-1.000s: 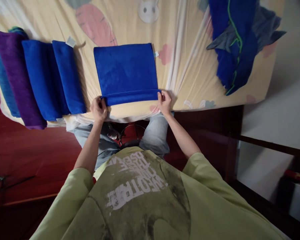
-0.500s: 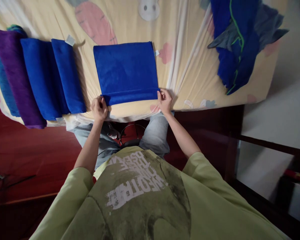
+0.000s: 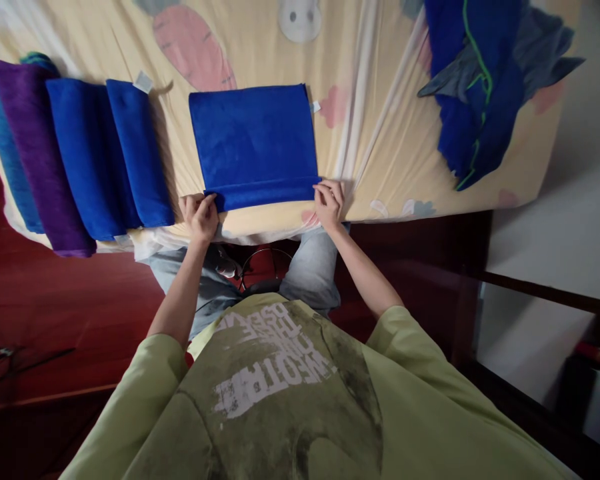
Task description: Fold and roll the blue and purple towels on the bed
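Observation:
A blue towel (image 3: pixel 255 137) lies spread before me, its near edge turned over into a narrow flat fold. My left hand (image 3: pixel 200 215) pinches the near left corner of that fold between thumb and fingers. At the opposite end, my right hand (image 3: pixel 330 202) pinches the near right corner. A small white tag (image 3: pixel 316 106) sticks out from the towel's right side. To the left of my left hand lie a rolled blue towel (image 3: pixel 139 153), another blue roll (image 3: pixel 83 160), a purple roll (image 3: pixel 45 160) and a teal roll (image 3: pixel 13 153), side by side.
A yellowish printed sheet (image 3: pixel 275 60) covers the bed under the towels. Crumpled blue and grey cloths (image 3: pixel 485 93) with green edging lie at the far right. My knees are at the bed's near edge, above a dark red floor (image 3: pixel 105 293).
The fingers of my left hand have opened out slightly from a tighter curl, still at the left corner. The fingers of my right hand have shifted a little on the right corner.

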Tool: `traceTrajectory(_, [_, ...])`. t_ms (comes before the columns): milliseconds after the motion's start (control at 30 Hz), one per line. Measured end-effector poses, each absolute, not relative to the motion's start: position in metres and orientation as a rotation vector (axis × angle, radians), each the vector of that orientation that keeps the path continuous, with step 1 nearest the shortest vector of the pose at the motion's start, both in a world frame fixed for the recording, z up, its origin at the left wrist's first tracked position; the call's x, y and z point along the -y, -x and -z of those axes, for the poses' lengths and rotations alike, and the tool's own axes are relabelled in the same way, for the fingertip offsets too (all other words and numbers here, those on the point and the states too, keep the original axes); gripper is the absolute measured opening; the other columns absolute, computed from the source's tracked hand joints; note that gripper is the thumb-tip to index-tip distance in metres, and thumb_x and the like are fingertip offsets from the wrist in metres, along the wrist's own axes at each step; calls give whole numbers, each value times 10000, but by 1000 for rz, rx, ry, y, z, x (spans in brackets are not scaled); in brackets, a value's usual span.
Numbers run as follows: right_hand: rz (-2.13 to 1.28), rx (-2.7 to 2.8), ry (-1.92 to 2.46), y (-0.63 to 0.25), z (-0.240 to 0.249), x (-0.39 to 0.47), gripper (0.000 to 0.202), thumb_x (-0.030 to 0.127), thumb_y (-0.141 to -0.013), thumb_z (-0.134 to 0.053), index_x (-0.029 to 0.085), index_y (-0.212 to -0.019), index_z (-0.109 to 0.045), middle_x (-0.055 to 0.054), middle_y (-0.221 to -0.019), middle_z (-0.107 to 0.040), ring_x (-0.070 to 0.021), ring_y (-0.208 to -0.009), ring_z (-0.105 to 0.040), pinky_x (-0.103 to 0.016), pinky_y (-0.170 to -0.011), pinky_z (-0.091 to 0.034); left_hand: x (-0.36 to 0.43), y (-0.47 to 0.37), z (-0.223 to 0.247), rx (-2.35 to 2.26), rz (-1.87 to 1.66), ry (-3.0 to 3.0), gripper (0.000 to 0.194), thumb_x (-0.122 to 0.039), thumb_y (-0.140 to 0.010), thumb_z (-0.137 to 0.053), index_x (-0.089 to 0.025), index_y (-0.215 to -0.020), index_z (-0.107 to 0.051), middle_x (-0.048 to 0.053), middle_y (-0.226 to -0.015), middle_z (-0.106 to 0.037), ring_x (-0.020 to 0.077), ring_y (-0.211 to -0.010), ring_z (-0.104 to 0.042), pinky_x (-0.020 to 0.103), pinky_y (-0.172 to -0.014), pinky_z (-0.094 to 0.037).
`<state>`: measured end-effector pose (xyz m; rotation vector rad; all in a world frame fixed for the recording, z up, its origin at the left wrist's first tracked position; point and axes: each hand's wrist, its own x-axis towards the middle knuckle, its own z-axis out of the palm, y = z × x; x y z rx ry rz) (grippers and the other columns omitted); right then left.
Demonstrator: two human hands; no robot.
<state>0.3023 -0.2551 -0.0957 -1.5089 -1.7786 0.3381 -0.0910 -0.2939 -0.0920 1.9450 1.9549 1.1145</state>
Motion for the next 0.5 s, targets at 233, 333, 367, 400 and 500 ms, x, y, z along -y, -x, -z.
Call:
traceTrajectory(233, [-500, 1930, 1471, -299, 81, 252, 362, 271, -1066, -441, 297, -1211, -772, -54, -1223, -774, -275, -1273, -657, -568, -1182, -518, 292, 88, 76, -1668, -1001, -1957, 322, -375, -1023, -528, -278, -1253, -733, 101, -1313, -730, 317, -1367, -606, 613, -1186, -416])
traceTrajectory(333, [-460, 1968, 1479, -299, 75, 253, 369, 236, -1012, -481, 275, -1258, -753, -49, -1285, -758, -286, -1309, -633, -561, -1206, -498, 293, 86, 65, -1618, -938, -1979, 403, -411, -992, -556, -261, -1339, -696, 111, -1402, -691, 333, -1429, -560, 612, -1225, -371])
traceTrajectory(367, [-441, 1987, 1478, -299, 73, 254, 368, 228, -987, -503, 265, -1258, -748, -49, -1305, -751, -292, -1318, -624, -558, -1208, -494, 293, 86, 62, -1609, -918, -1998, 441, -430, -973, -576, -257, -1365, -681, 112, -1431, -674, 341, -1444, -546, 612, -1238, -353])
traceTrajectory(400, [-425, 2009, 1476, -299, 70, 255, 367, 221, -960, -525, 254, -1254, -743, -51, -1326, -743, -300, -1328, -614, -557, -1209, -491, 293, 86, 60, -1602, -894, -2020, 486, -450, -950, -601, -253, -1390, -666, 112, -1458, -657, 348, -1457, -531, 611, -1251, -333])
traceTrajectory(500, [-411, 2064, 1468, -300, 63, 256, 391, 197, -882, -561, 226, -1234, -728, -60, -1378, -716, -325, -1353, -584, -566, -1208, -478, 292, 84, 56, -1598, -808, -2076, 605, -480, -883, -659, -244, -1438, -627, 108, -1510, -619, 363, -1490, -491, 597, -1282, -281])
